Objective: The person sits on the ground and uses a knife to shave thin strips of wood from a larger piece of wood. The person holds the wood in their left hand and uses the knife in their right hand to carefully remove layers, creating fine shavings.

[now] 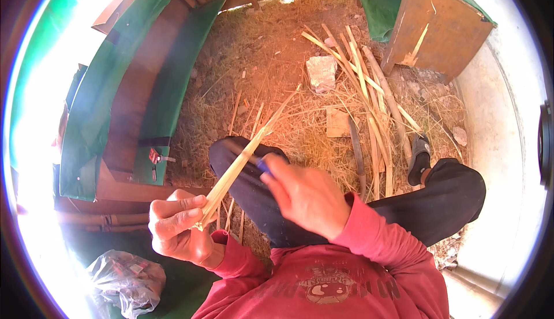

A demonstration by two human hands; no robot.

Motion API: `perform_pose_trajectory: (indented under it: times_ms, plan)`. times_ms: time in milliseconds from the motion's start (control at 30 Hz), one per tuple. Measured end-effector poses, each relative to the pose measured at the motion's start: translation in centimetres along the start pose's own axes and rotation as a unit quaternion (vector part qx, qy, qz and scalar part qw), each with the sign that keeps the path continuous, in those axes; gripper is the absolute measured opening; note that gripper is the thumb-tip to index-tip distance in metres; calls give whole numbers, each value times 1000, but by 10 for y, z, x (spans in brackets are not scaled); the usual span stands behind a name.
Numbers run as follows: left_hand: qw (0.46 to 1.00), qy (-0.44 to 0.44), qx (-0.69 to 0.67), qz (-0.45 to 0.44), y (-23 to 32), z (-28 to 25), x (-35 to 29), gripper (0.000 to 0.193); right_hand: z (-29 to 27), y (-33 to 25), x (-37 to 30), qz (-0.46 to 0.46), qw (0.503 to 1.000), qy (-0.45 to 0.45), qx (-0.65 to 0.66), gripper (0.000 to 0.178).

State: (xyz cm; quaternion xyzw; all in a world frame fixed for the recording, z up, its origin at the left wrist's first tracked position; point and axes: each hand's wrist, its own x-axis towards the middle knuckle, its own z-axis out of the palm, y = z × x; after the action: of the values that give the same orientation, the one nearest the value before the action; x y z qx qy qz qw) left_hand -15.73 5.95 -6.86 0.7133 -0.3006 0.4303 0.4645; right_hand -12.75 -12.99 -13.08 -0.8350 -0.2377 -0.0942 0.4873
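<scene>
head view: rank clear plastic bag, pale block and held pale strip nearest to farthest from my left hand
1. Held pale strip: pinched in the left hand.
2. Clear plastic bag: lower left.
3. Pale block: far ahead, toward the right.

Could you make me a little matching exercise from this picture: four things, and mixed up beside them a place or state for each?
1. left hand
2. right hand
3. plastic bag
4. pale stone block

A. beside the long sticks
B. see-through
C. gripping a pale strip near its end
D. holding a blurred blue-handled tool

Pairs: 1-C, 2-D, 3-B, 4-A
</scene>
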Motion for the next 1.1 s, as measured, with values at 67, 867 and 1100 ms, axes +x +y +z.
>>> perform_pose_trajectory:
  times_ms: [67, 867, 1100]
  plan:
    - [1000, 3, 6, -2, 1, 1, -1, 26, -4, -10, 0, 2, 1000, 7, -4, 18]
    - [998, -54, 18, 3, 12, 20, 8, 22, 31, 154, 6, 159, 960, 25, -231, 26]
    - [1000, -18, 11, -3, 7, 9, 1, 22, 5, 20, 6, 64, 994, 60, -69, 21]
